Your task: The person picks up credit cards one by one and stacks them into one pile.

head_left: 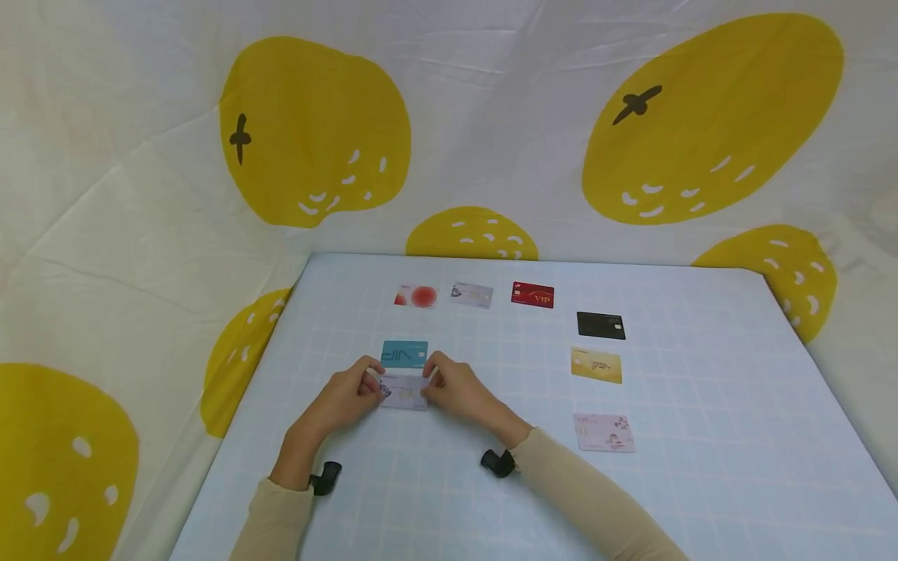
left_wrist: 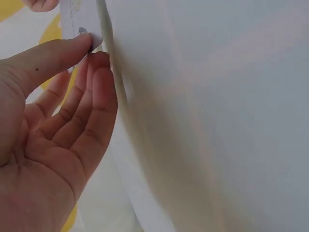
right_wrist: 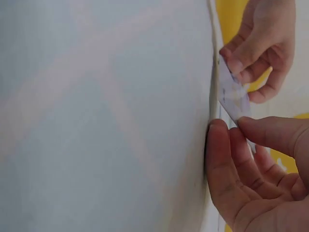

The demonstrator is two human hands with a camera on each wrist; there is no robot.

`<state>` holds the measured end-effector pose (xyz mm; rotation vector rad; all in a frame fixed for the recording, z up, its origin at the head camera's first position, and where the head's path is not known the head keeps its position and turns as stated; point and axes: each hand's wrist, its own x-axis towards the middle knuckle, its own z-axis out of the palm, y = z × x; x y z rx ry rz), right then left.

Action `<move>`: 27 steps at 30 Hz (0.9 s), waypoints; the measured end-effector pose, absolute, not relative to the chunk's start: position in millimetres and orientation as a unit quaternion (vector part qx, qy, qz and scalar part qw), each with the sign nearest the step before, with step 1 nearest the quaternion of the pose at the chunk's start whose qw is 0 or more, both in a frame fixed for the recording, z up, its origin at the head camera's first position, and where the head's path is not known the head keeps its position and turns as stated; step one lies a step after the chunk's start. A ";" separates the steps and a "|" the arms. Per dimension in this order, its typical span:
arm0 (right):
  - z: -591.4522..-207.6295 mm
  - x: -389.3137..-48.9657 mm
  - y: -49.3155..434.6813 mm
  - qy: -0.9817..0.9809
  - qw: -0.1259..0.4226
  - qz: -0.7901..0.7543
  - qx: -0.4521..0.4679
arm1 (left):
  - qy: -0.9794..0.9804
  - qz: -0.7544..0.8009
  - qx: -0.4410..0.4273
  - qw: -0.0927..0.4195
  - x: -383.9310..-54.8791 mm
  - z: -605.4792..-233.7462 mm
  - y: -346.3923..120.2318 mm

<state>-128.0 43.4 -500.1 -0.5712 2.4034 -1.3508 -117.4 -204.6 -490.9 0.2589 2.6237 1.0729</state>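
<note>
Left fingers and right fingers pinch the lilac card just nearside of the teal card, where uneven release could skew it.

Smooth, plastic-looking held card; creased cloth backdrop

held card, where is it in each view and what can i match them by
Head: the held card is below and left of centre, just below the teal card.
Left wrist: the held card is at the top edge, left of centre, cut off.
Right wrist: the held card is right of centre.
Shared landmark: the left hand, pinching it.
</note>
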 end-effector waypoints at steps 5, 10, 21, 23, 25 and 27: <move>-501.2 -130.7 49.6 0.833 0.149 -0.499 -0.187 | 0.902 0.401 0.083 0.132 -120.8 -490.4 -199.6; -502.6 -134.0 60.6 0.828 0.138 -0.517 -0.167 | 0.891 0.427 0.095 0.121 -124.5 -489.2 -191.6; -495.3 -146.6 93.9 0.834 0.124 -0.525 -0.114 | 0.869 0.467 0.146 0.077 -141.3 -491.7 -159.3; -494.0 -148.2 100.0 0.836 0.120 -0.525 -0.101 | 0.866 0.471 0.150 0.075 -144.2 -491.4 -152.4; -494.0 -149.7 106.1 0.839 0.117 -0.522 -0.093 | 0.866 0.472 0.152 0.072 -146.6 -491.6 -145.8; -493.2 -150.6 111.7 0.841 0.116 -0.521 -0.084 | 0.865 0.472 0.153 0.072 -148.7 -491.7 -139.6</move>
